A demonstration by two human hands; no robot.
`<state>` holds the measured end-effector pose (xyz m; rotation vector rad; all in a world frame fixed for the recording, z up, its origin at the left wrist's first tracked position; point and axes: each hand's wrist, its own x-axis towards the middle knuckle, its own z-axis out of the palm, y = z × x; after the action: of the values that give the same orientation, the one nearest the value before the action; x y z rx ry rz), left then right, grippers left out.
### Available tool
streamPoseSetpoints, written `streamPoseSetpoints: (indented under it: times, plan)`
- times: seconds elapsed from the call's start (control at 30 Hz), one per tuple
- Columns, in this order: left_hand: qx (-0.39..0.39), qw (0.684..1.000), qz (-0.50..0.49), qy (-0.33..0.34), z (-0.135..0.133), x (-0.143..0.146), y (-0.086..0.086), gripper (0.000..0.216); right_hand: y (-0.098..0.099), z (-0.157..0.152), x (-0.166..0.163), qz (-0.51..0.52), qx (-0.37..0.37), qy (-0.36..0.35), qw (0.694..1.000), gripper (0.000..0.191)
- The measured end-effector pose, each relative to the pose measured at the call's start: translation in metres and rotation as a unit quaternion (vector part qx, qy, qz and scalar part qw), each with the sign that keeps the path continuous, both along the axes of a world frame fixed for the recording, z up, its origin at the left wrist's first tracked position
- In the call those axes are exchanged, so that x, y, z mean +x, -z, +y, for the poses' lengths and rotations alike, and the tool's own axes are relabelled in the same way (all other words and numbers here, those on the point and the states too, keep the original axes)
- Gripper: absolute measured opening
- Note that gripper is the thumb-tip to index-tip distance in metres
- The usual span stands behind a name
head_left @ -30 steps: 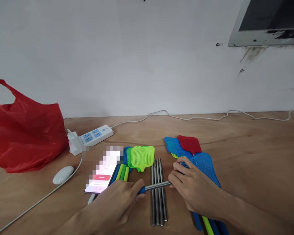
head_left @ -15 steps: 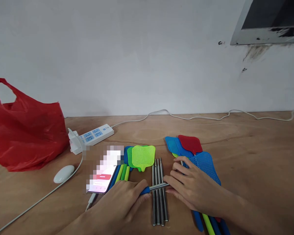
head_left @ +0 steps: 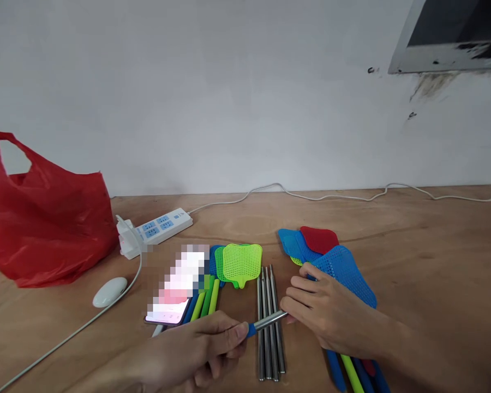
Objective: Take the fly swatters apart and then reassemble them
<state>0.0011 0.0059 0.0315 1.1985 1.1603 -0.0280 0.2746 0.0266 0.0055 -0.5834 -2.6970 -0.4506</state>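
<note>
My left hand (head_left: 208,346) is closed round a blue handle (head_left: 251,330), of which only the end shows. A metal rod (head_left: 271,320) runs from that handle into my right hand (head_left: 319,305), whose fingers are curled on it. Just beyond the right fingers lies a blue mesh fly swatter head (head_left: 346,273); its join to the rod is hidden. Beneath the held rod, several loose metal rods (head_left: 270,349) lie side by side. Left of them are a yellow-green swatter head (head_left: 242,263) on top of others and several coloured handles (head_left: 208,299).
A red swatter head (head_left: 319,240) overlaps blue ones at the right, with more handles (head_left: 351,374) below my right wrist. At the left are a lit phone (head_left: 167,317), a white mouse (head_left: 110,292), a power strip (head_left: 169,225) and a red plastic bag (head_left: 49,218). A white cable crosses the table.
My left hand has turned and shifted slightly lower, its thumb now lying along the blue handle. The right hand has moved a little to the right, and the blue swatter head has tilted.
</note>
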Motion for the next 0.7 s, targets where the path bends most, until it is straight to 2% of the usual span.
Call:
streamPoseSetpoints:
  times: [0.07, 0.17, 0.23, 0.27, 0.33, 0.4, 0.43, 0.53, 0.6, 0.7]
  plan:
    - [-0.019, 0.999, 0.016, -0.035, 0.006, -0.018, -0.001, 0.063, 0.006, 0.007, 0.018, 0.013, 0.013, 0.013, 1.0, 0.028]
    - [-0.01, 0.994, 0.024, -0.105, 0.009, -0.044, 0.006, 0.061, 0.015, 0.017, 0.051, 0.045, 0.068, 0.08, 0.994, 0.033]
    - [0.103, 0.989, 0.02, -0.103, 0.007, -0.048, 0.012, 0.055, 0.018, 0.02, 0.063, 0.049, 0.078, 0.091, 0.992, 0.027]
    - [0.205, 0.974, 0.031, -0.09, 0.005, -0.044, 0.015, 0.052, 0.017, 0.02, 0.064, 0.056, 0.074, 0.08, 0.992, 0.025]
    - [0.385, 0.921, 0.054, -0.033, 0.003, -0.03, 0.019, 0.042, 0.011, 0.018, 0.06, 0.074, 0.07, 0.047, 0.994, 0.022]
    - [0.498, 0.861, 0.107, -0.001, 0.006, -0.014, 0.021, 0.04, 0.003, 0.015, 0.051, 0.098, 0.077, 0.009, 0.992, 0.023]
    - [0.515, 0.845, 0.14, 0.013, 0.008, -0.008, 0.021, 0.041, 0.0, 0.014, 0.047, 0.109, 0.083, -0.006, 0.991, 0.025]
    - [0.511, 0.832, 0.211, 0.036, 0.021, 0.001, 0.02, 0.044, -0.004, 0.013, 0.041, 0.142, 0.093, -0.04, 0.985, 0.029]
    - [0.512, 0.822, 0.245, 0.041, 0.029, 0.0, 0.023, 0.045, -0.001, 0.014, 0.041, 0.16, 0.092, -0.055, 0.981, 0.027]
    - [0.531, 0.79, 0.303, 0.05, 0.037, 0.0, 0.028, 0.048, 0.005, 0.016, 0.039, 0.175, 0.096, -0.057, 0.978, 0.024]
